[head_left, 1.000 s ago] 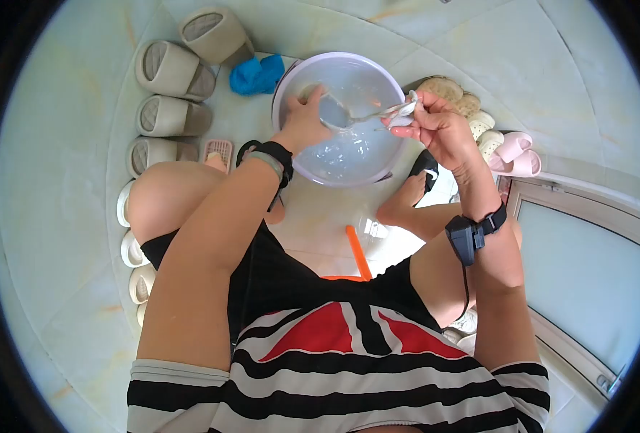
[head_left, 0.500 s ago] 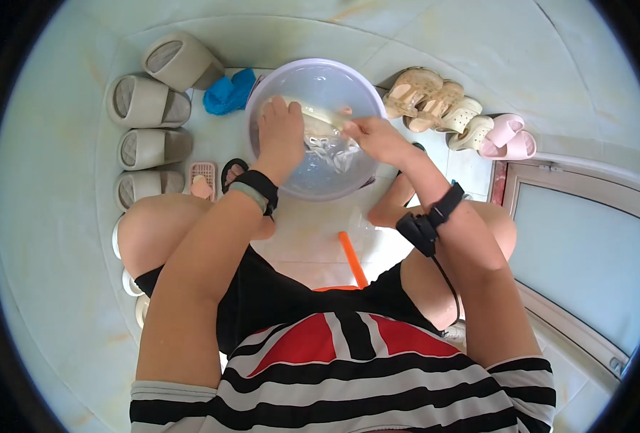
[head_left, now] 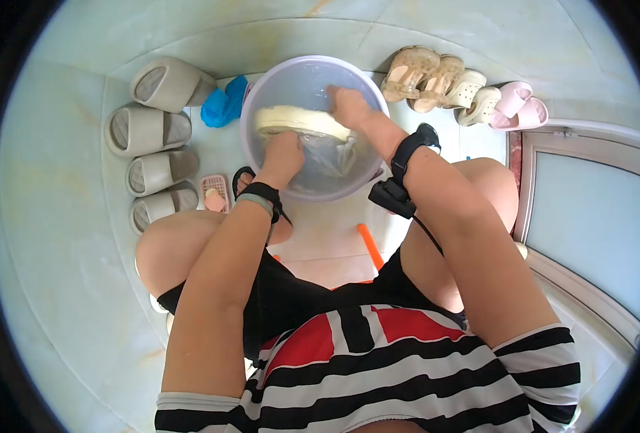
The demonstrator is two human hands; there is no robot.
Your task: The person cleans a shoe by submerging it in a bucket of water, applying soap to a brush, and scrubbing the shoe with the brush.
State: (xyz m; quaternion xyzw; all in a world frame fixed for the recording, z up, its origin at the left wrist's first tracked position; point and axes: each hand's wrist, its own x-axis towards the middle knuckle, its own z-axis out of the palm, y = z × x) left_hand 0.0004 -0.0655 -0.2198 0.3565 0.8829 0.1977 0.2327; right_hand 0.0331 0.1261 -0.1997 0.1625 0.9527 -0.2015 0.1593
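Note:
A cream shoe (head_left: 298,119) with a thick pale sole lies on its side, sole edge toward the far rim, in a pale lilac basin (head_left: 246,137) of water. Its white laces and upper (head_left: 334,155) hang in the water on the near side. My left hand (head_left: 284,155) grips the shoe from the near left, fingers partly hidden against it. My right hand (head_left: 350,108) is just beyond the shoe's right end, low in the basin, its fingers curled. Whatever it holds, if anything, I cannot make out.
Several grey slippers (head_left: 150,130) line the left wall. A blue cloth-like bundle (head_left: 224,102) and a pink soap dish (head_left: 215,193) lie near the basin. Beige clogs (head_left: 410,72) and pink slippers (head_left: 522,107) stand at right, before a framed door (head_left: 587,209). An orange bar (head_left: 370,245) shows below.
The shoe has turned so its sole edge shows lengthwise. My left hand has moved down to its near side; my right hand has shifted left and toward the far side.

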